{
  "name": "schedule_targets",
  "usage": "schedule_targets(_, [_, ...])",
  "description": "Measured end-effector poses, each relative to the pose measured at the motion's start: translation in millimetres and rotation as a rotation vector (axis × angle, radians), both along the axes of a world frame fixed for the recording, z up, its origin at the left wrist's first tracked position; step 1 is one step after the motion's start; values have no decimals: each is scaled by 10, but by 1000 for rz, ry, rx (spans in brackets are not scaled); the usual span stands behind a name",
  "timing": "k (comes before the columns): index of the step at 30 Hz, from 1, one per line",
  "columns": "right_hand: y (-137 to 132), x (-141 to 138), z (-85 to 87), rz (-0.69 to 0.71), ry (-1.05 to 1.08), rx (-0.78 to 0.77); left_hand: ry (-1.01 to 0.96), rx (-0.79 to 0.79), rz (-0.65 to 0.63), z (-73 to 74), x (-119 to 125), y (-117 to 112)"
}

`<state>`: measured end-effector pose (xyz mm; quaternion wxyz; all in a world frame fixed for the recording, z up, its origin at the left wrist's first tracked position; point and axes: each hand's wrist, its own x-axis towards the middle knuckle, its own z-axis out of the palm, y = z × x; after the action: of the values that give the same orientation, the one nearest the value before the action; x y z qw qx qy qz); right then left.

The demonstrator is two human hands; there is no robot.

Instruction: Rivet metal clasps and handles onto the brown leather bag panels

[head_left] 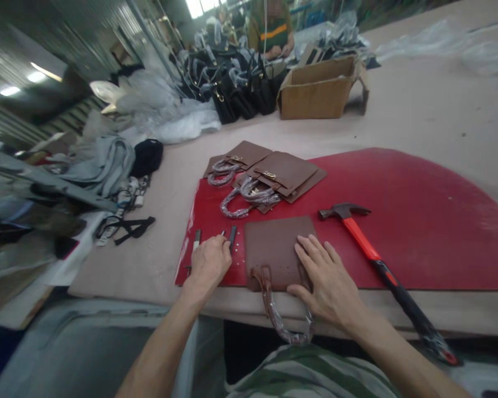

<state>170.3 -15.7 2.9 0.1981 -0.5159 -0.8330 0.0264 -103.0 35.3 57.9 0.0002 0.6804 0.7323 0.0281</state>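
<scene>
A brown leather bag panel (274,243) lies flat on the red mat, and its plastic-wrapped handle (284,326) hangs over the table's front edge. My right hand (326,276) rests with spread fingers on the panel's right side. To the left of the panel, my left hand (209,260) is closed, fingers curled down among small metal rod tools; its fingertips are partly hidden, so what they grip is unclear. A dark rod tool (233,234) shows by its fingers, and a light-topped tool (197,239) stands out behind it. Several tiny studs (237,249) lie between hand and panel.
A claw hammer (367,243) with a red and black handle lies at right, its end past the edge. Brown bag pieces (290,168) with wrapped handles sit behind. Farther back are a cardboard box (313,99), black bags (236,91) and a person (274,36). Black straps (135,228) lie left.
</scene>
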Motion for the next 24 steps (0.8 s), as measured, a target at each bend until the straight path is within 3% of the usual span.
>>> schedule_targets(5, [55, 31, -97, 16, -28, 90, -89, -17, 150, 23, -307, 173])
schedule_targets(8, [65, 42, -118, 23, -35, 108, -175, -101, 156, 13, -440, 305])
schedule_targets(12, [65, 42, -129, 21, -43, 96, -268, -194, 80, 22, -418, 420])
schedule_targets(18, [39, 20, -61, -5, -13, 0, -158, -254, -25, 46, -238, 387])
schedule_targets(24, [2, -13, 49, -18, -3, -94, -126, -239, 4, -10, -372, 345])
